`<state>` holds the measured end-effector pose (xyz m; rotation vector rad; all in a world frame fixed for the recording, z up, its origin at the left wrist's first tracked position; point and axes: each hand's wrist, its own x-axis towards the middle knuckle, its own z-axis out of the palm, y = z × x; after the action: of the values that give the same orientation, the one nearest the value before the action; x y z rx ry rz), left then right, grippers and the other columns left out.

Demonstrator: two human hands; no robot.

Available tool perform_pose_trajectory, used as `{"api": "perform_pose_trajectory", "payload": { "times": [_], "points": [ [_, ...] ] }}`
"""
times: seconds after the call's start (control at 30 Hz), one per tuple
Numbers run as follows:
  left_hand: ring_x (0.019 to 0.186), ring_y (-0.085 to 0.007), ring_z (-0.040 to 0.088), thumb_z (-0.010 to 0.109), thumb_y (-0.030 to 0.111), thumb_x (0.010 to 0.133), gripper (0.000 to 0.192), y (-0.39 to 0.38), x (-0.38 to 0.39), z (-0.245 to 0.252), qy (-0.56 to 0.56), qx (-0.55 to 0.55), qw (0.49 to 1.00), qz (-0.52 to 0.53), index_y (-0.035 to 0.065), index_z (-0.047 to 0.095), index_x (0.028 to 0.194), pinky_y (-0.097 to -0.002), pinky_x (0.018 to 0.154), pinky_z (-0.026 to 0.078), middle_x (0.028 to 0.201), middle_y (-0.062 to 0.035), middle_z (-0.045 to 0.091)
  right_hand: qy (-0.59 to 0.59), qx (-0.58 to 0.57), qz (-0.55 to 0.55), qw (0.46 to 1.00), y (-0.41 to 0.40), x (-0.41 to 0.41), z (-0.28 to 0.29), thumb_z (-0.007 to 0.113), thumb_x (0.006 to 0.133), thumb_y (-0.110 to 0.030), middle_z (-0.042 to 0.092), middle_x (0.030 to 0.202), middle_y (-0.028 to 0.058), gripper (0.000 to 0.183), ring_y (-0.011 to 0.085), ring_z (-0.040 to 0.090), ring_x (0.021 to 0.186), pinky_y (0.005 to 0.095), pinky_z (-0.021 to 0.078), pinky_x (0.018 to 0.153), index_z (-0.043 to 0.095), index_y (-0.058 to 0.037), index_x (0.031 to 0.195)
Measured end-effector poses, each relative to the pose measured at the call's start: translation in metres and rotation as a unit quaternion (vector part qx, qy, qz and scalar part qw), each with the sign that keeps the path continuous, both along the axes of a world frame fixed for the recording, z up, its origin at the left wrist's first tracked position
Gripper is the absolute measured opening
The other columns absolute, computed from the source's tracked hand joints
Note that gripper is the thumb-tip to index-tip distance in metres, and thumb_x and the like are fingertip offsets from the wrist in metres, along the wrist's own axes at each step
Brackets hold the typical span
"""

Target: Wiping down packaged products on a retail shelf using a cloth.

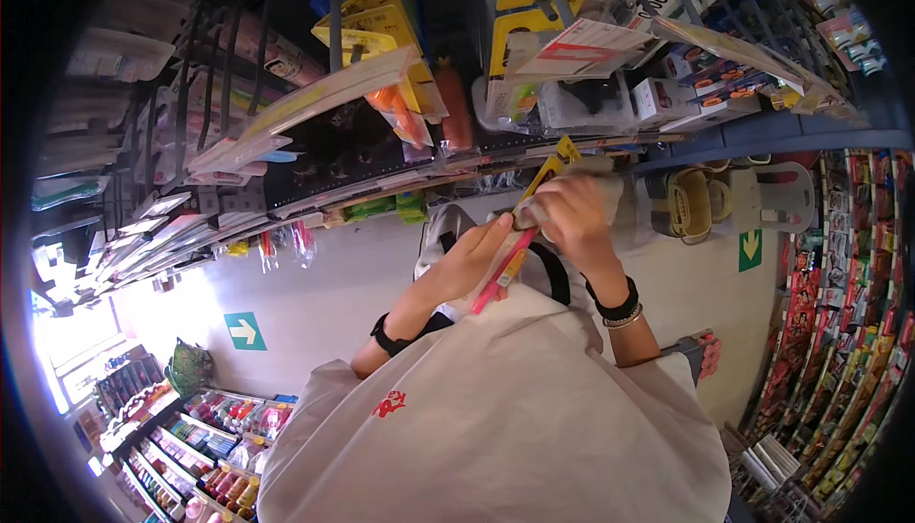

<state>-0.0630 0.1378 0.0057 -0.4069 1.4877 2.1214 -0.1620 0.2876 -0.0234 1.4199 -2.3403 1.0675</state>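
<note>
My left hand (465, 258) holds a long packaged item with a pink strip (504, 270) and a yellow card (547, 169) at its far end. The package lies slantwise in front of my chest, and what the product is I cannot tell. My right hand (574, 217), blurred, is closed around a greyish cloth (604, 178) and presses against the package's upper part. Part of the cloth shows between the two hands.
Above my hands is a shelf rack with hooks, yellow-carded goods (372, 33) and price tags (582, 47). Baskets (690, 202) stand on the floor at right. Stocked shelves (833, 294) line the right side, with more shelves (193, 444) at lower left. Green arrow signs (245, 331) mark the floor.
</note>
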Motion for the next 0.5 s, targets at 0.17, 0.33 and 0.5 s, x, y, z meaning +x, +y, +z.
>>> {"api": "perform_pose_trajectory", "payload": {
  "times": [0.17,0.33,0.5],
  "points": [
    [0.045,-0.0180,0.055,0.021,0.047,0.090,0.056,-0.002,-0.008,-0.029,-0.032,0.005,0.995,0.098,-0.0013,0.049,0.091,-0.0247,0.043,0.045,0.063,-0.0101,0.055,-0.027,-0.008,0.080,0.996,-0.013,0.023,0.004,0.065,0.061,-0.013,0.053,0.083,0.0071,0.023,0.0251,0.051,0.081,0.0376,0.0391,0.074,0.053,-0.0040,0.079],
    [0.047,-0.0187,0.057,0.022,0.048,0.090,0.056,-0.005,-0.004,-0.025,0.001,0.091,0.996,0.013,-0.0007,0.051,0.085,-0.0257,0.045,0.046,0.063,-0.0112,0.056,-0.039,0.043,0.146,0.988,-0.008,0.029,0.009,0.066,0.060,-0.016,0.053,0.085,0.0043,0.024,0.0229,0.050,0.084,0.0351,0.0384,0.075,0.055,-0.0064,0.079],
    [0.046,-0.0159,0.055,0.021,0.048,0.090,0.058,-0.008,-0.001,-0.022,-0.029,0.119,0.992,-0.006,-0.0005,0.052,0.084,-0.0246,0.044,0.045,0.062,-0.0091,0.055,0.042,0.013,0.032,0.999,-0.003,0.005,0.010,0.065,0.063,-0.016,0.054,0.084,0.0049,0.021,0.0218,0.051,0.083,0.0354,0.0374,0.075,0.055,-0.0050,0.078]
  ]
}}
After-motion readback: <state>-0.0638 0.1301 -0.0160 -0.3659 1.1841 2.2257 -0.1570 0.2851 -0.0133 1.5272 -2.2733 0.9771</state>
